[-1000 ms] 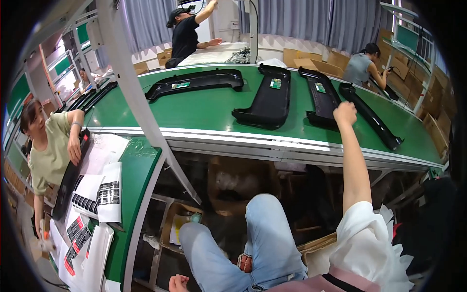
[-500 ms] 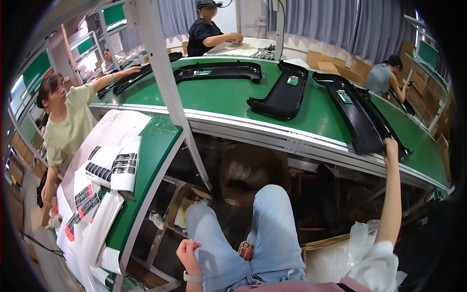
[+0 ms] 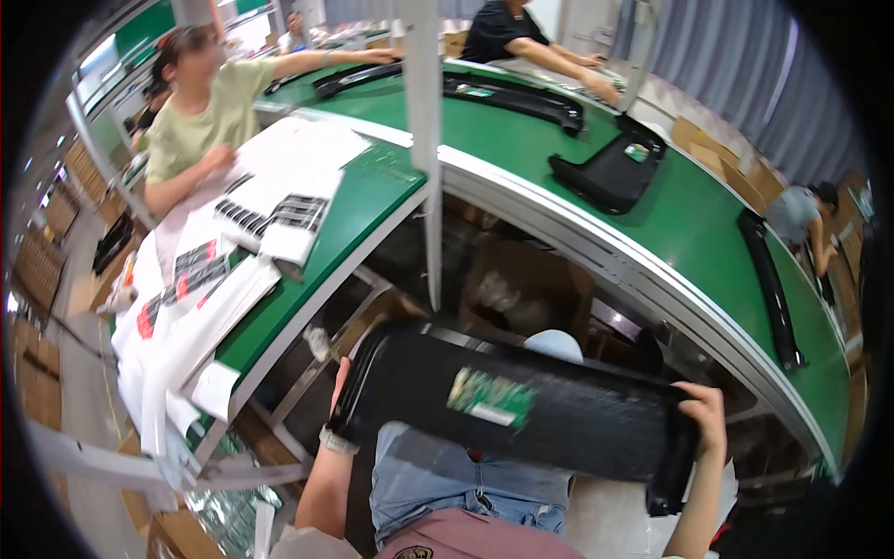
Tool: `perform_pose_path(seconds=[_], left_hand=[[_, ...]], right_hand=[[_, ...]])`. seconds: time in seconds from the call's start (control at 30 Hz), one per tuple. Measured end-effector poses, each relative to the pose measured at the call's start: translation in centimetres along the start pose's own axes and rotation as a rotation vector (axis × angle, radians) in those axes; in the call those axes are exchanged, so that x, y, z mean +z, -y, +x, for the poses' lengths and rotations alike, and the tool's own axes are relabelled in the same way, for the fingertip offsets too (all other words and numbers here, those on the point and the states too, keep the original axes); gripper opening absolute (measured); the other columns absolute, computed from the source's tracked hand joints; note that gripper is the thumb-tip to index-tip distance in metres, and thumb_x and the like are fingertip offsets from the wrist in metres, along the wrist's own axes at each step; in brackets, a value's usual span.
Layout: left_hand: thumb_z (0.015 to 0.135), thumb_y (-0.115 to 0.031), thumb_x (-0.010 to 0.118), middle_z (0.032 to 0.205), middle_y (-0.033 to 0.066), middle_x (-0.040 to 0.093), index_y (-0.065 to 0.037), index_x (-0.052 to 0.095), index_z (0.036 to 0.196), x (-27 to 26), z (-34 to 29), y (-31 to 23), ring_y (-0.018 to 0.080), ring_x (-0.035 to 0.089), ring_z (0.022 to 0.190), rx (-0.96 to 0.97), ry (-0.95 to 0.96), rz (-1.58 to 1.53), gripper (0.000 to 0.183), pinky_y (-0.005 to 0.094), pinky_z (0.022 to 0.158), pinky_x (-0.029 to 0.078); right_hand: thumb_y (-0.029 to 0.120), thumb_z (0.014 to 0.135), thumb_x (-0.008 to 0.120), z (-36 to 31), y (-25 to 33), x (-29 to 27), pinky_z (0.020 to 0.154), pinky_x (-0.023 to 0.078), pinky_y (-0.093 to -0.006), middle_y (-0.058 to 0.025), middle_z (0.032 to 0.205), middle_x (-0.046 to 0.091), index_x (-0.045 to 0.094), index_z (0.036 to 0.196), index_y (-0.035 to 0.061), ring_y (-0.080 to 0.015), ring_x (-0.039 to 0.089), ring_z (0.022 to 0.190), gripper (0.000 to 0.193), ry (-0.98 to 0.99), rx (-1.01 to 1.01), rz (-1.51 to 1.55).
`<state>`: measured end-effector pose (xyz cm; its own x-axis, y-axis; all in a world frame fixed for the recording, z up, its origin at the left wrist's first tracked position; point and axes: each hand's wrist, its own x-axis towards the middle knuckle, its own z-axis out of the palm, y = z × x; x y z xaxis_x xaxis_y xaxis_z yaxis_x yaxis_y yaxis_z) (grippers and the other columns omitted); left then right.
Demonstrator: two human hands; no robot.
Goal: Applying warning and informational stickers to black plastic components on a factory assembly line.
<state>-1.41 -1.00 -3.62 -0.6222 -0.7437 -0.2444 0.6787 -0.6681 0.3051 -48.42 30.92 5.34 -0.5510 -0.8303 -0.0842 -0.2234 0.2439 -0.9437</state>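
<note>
Two hands hold one black panel [image 3: 596, 419] between them, and from my remote seat I see it raised above the lap. I have the left hand [image 3: 341, 387] clamped on its left end, a watch [image 3: 339, 441] at the wrist; much of that hand is hidden behind the panel. I have the right hand [image 3: 706, 415] clamped on the opposite end, fingers bent over the corner. Between my grips a green board [image 3: 492, 399] sits on the panel's face, nearer my left hand. Beyond my grip runs a long table [image 3: 708, 228]; on it, ahead of my right hand, lies a wide part [image 3: 610, 172] with its own board, and farther right a slim bar [image 3: 771, 289]. Ahead and left of my left hand stands a side table [image 3: 372, 200] with printed sheets [image 3: 296, 228]. Past those, a co-worker [image 3: 200, 130] stretches one arm toward the long table. Just beyond the panel, lower down, I make out a carton [image 3: 559, 289].
</note>
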Motion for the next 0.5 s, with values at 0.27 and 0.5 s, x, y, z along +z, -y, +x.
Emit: perform_pose_path(seconds=[0.27,0.5], left_hand=[[0.097,-0.028,0.053,0.096,0.0109,0.067,-0.002,0.067,0.100,-6.1,-10.7,-1.9,0.0310,0.062,0.093,0.200,-0.361,1.999,0.030,0.0385,0.086,0.049],[0.085,-0.007,0.064,0.101,0.0154,0.064,-0.003,0.064,0.103,4.8,-14.5,-6.1,0.0344,0.062,0.092,1.081,-0.499,2.010,0.019,0.0391,0.080,0.051]], right_hand=[[0.003,0.074,0.063,11.9,-2.2,13.7,0.089,0.048,-0.0301,-0.0103,0.098,0.069,0.068,0.107,-0.0033,-0.0222,0.064,0.097,0.034,0.532,-0.057,-0.489],[0.001,0.066,0.075,13.8,7.2,20.1,0.100,0.045,-0.0402,-0.0177,0.118,0.059,0.065,0.109,0.0006,-0.0379,0.055,0.116,0.044,0.553,-0.577,-0.685]])
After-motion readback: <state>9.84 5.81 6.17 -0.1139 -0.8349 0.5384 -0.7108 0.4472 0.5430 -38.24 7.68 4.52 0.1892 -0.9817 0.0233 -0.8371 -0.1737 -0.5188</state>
